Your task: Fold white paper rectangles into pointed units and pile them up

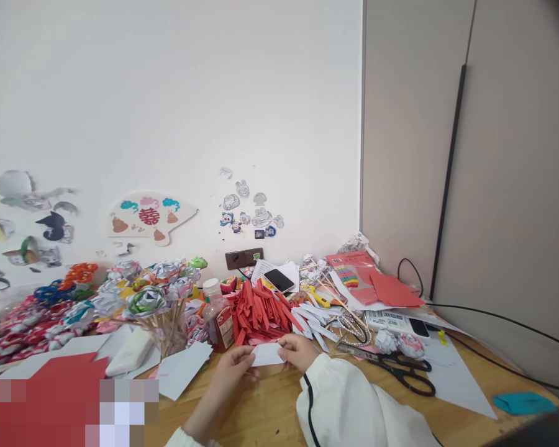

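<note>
White paper (pixel 267 354) lies just in front of the red strips (pixel 258 313); whether it touches the table (pixel 270 413) is unclear. The left hand (pixel 235 369) is nearly closed, thumb and fingers pinching the paper's left end, and the right hand (pixel 299 352) pinches the other end likewise. To work it well, I'd keep both grips light and level, match the edges before pressing, then run a thumb outward from the middle for a crisp crease
</note>
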Available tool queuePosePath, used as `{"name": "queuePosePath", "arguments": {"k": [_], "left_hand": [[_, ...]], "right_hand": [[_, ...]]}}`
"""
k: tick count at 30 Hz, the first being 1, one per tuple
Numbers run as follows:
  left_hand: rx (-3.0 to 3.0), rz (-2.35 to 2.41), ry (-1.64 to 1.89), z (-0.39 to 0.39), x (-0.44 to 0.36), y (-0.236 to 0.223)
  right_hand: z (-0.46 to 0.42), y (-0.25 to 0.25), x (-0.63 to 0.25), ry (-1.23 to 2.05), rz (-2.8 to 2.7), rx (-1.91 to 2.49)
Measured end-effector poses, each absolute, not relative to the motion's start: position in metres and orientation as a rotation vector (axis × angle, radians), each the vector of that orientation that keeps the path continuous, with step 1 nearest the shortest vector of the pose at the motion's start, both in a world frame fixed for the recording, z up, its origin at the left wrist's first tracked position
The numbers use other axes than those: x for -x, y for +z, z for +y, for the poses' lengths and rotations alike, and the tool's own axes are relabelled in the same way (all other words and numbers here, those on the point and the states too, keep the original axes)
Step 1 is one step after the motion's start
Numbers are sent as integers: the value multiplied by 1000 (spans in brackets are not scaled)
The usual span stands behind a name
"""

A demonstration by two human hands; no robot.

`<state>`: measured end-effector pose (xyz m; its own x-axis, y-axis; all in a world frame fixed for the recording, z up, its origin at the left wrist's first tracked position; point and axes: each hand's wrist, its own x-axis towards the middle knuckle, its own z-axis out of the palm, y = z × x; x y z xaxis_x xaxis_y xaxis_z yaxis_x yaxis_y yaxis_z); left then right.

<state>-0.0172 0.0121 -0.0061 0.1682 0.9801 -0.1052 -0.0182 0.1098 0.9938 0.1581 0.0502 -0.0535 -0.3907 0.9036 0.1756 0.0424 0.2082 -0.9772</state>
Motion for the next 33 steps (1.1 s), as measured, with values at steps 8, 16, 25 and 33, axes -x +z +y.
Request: {"name": "queuePosePath", "arguments": {"k": [8, 16, 25, 33], "left_hand": [[-1272, 1052, 1020, 11, 19, 5], [-1181, 989, 1077, 7, 18, 10], [-1247, 1141, 1076, 1, 9, 11], [-1420, 1187, 1120, 8, 9, 0]], "right_hand": [[40, -34, -160, 1394, -1594, 766], [38, -31, -157, 1357, -1493, 667], [43, -41, -159, 1257, -1592, 703], [38, -41, -159, 1252, -1664, 758]]}}
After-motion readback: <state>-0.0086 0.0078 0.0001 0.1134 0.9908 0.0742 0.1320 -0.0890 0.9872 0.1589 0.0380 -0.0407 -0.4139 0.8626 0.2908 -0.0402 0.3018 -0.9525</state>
